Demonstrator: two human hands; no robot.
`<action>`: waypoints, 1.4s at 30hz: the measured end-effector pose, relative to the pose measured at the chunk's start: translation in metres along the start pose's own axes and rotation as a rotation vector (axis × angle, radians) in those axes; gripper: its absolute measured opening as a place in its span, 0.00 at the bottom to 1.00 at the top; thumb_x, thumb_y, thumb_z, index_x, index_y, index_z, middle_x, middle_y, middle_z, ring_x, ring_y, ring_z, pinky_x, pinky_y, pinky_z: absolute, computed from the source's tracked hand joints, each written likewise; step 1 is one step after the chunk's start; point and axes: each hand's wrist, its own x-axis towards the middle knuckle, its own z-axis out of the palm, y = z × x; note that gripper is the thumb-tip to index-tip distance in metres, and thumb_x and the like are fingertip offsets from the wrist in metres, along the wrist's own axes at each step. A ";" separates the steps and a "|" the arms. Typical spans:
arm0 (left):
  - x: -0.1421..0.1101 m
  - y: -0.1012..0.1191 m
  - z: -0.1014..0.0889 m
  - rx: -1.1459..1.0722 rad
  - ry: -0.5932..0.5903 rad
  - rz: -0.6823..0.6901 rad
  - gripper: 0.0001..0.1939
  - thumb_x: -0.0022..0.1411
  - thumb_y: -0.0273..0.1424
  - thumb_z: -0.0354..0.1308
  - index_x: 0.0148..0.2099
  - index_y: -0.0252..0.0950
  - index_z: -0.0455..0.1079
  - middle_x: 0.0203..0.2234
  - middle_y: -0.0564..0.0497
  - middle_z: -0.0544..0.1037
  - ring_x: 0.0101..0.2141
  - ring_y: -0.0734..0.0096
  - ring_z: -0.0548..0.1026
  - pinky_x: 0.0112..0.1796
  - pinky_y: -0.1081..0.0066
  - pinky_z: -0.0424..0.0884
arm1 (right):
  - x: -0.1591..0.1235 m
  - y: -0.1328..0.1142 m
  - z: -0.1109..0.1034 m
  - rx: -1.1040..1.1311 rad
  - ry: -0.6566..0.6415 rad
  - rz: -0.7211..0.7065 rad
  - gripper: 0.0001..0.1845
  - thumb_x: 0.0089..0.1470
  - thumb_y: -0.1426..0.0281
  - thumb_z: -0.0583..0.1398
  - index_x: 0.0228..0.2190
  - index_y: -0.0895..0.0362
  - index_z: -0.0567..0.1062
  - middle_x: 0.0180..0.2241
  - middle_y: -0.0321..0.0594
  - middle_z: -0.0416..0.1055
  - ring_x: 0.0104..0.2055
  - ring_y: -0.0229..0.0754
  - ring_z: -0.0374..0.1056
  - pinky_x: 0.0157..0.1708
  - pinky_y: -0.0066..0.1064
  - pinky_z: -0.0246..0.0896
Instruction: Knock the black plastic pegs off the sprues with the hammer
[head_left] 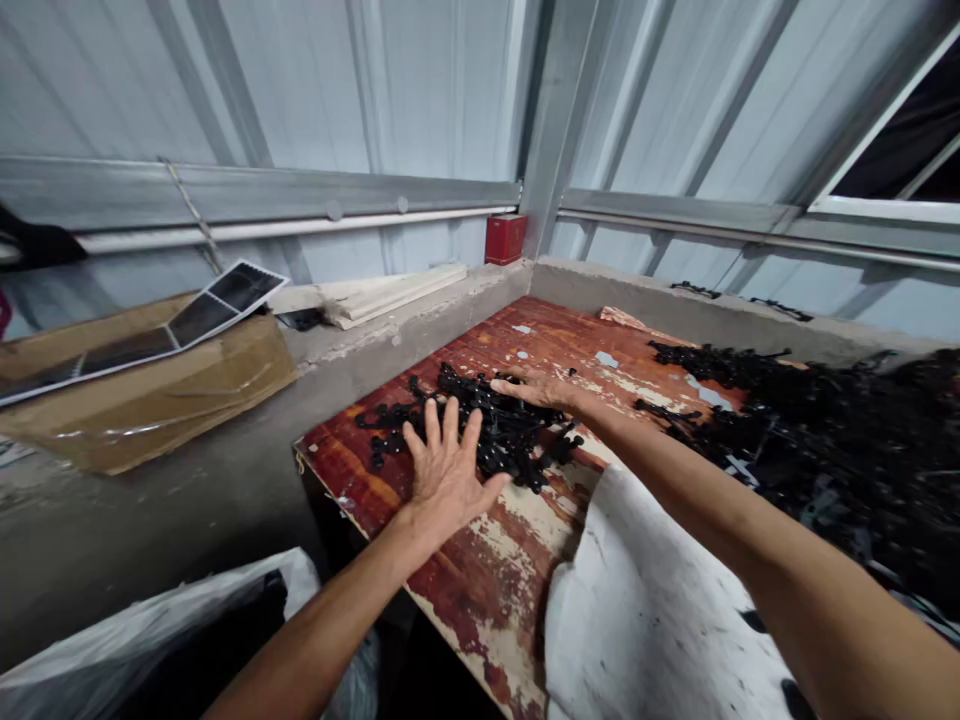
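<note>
A small heap of black plastic parts (517, 435) lies on the worn red-brown tabletop (480, 590). My left hand (448, 460) rests flat at the near left side of this heap, fingers spread and pointing away from me. At the heap's far right side is my right hand (536, 388), palm down with fingers stretched out to the left, touching or just above the parts. Neither hand grasps anything that I can see. What lies beneath the palms is hidden. The parts look thin with knobbed ends; their exact kind cannot be made out.
A larger pile of black parts (840, 440) covers the table's right side. White cloth (645, 600) lies at the front. On the left ledge are a cardboard box (187, 390) and pale boards (405, 295); a red tin (505, 239) stands in the corner. A plastic bag (300, 575) is below left.
</note>
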 end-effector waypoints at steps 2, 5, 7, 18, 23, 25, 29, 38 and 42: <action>0.003 -0.017 -0.012 0.018 -0.022 -0.086 0.47 0.55 0.51 0.58 0.70 0.33 0.51 0.70 0.31 0.44 0.67 0.28 0.37 0.57 0.28 0.40 | -0.009 0.013 -0.006 0.010 -0.036 -0.014 0.42 0.58 0.42 0.51 0.64 0.54 0.61 0.67 0.47 0.53 0.68 0.59 0.49 0.66 0.54 0.42; 0.000 -0.050 -0.032 0.002 -0.132 -0.240 0.57 0.47 0.56 0.61 0.72 0.36 0.45 0.71 0.34 0.40 0.66 0.25 0.36 0.57 0.30 0.43 | -0.024 0.033 -0.017 0.011 -0.078 -0.011 0.57 0.48 0.33 0.50 0.68 0.55 0.49 0.70 0.45 0.42 0.71 0.60 0.38 0.68 0.53 0.34; -0.001 -0.070 -0.043 -0.026 -0.253 -0.307 0.63 0.43 0.58 0.62 0.72 0.36 0.41 0.71 0.34 0.37 0.66 0.26 0.34 0.58 0.32 0.44 | -0.028 0.041 -0.018 -0.007 -0.110 0.007 0.66 0.40 0.31 0.56 0.69 0.55 0.43 0.71 0.47 0.38 0.71 0.63 0.34 0.67 0.56 0.32; 0.015 -0.039 -0.020 -0.091 -0.337 -0.146 0.67 0.39 0.58 0.64 0.72 0.34 0.38 0.68 0.28 0.47 0.66 0.25 0.38 0.57 0.32 0.46 | -0.012 0.019 0.012 0.064 -0.156 -0.095 0.66 0.29 0.45 0.72 0.67 0.48 0.54 0.69 0.46 0.47 0.69 0.64 0.45 0.65 0.56 0.44; 0.016 -0.020 -0.001 -0.095 -0.152 -0.117 0.63 0.40 0.55 0.66 0.70 0.31 0.45 0.64 0.26 0.53 0.64 0.27 0.48 0.56 0.36 0.52 | -0.017 0.012 0.023 0.232 -0.090 -0.102 0.64 0.30 0.50 0.74 0.65 0.55 0.58 0.67 0.52 0.53 0.67 0.62 0.50 0.64 0.53 0.47; 0.016 -0.016 0.006 -0.123 -0.074 -0.114 0.63 0.39 0.53 0.68 0.69 0.30 0.45 0.62 0.27 0.56 0.62 0.28 0.52 0.55 0.38 0.55 | -0.019 0.010 0.024 0.323 -0.079 -0.093 0.60 0.31 0.53 0.74 0.63 0.55 0.61 0.64 0.51 0.59 0.65 0.59 0.55 0.63 0.50 0.51; 0.017 -0.013 0.019 -0.264 0.065 -0.058 0.63 0.34 0.48 0.71 0.67 0.30 0.47 0.57 0.31 0.60 0.57 0.36 0.60 0.54 0.43 0.60 | -0.022 0.009 0.024 0.513 -0.092 -0.057 0.50 0.36 0.54 0.73 0.59 0.54 0.65 0.52 0.45 0.74 0.52 0.52 0.70 0.53 0.44 0.66; 0.027 -0.016 0.024 -0.653 0.147 0.034 0.63 0.31 0.50 0.73 0.66 0.42 0.48 0.53 0.42 0.56 0.58 0.44 0.56 0.57 0.44 0.59 | -0.034 0.014 0.023 0.837 -0.090 0.036 0.37 0.36 0.58 0.74 0.49 0.51 0.71 0.37 0.37 0.80 0.33 0.44 0.76 0.39 0.39 0.73; 0.031 -0.011 0.014 -0.730 0.197 0.053 0.62 0.31 0.52 0.73 0.66 0.42 0.50 0.51 0.43 0.57 0.58 0.46 0.58 0.58 0.46 0.59 | -0.043 0.007 0.013 0.902 -0.076 0.019 0.32 0.36 0.60 0.74 0.45 0.52 0.74 0.36 0.37 0.81 0.32 0.44 0.76 0.35 0.36 0.74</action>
